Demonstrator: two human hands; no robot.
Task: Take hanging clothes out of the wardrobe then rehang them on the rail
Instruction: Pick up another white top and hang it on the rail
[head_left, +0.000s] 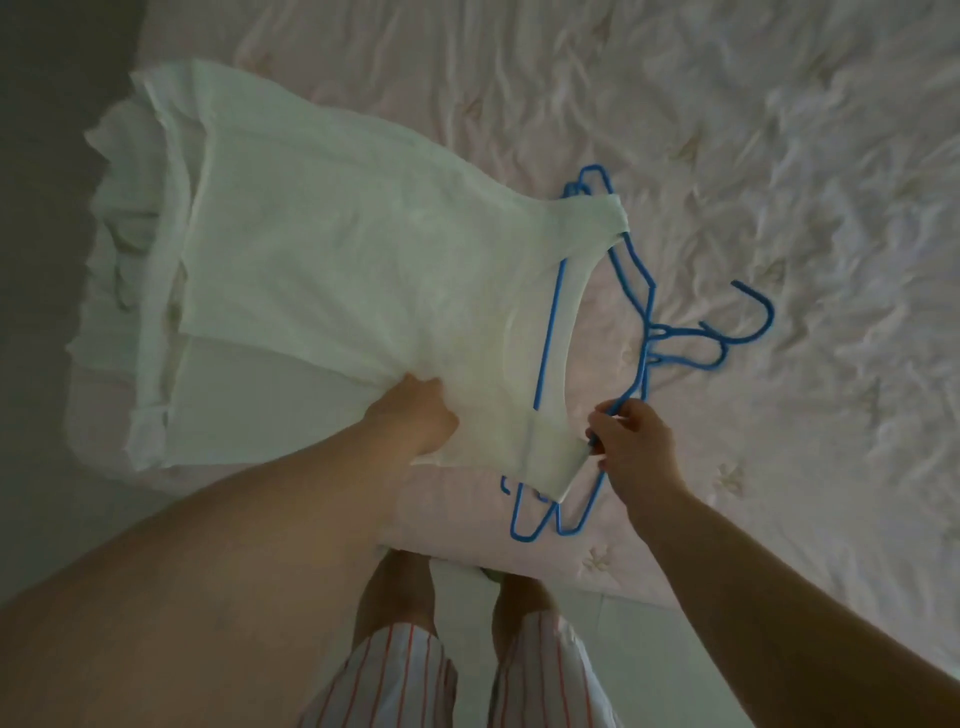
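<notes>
a pale sleeveless top (332, 291) lay spread on the bed (727, 156), over blue hangers (649, 322) whose hooks pointed right. the left hand (415, 415) reached forward with its arm straight, fingers bunched into the fabric at the top's near edge. the right hand (631, 441) curled its fingers around a blue hanger wire beside the near shoulder strap. striped shorts (395, 675) showed below.

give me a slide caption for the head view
Over a pink bed, the left hand holds a white sleeveless top while the right hand grips a blue hanger.
</notes>
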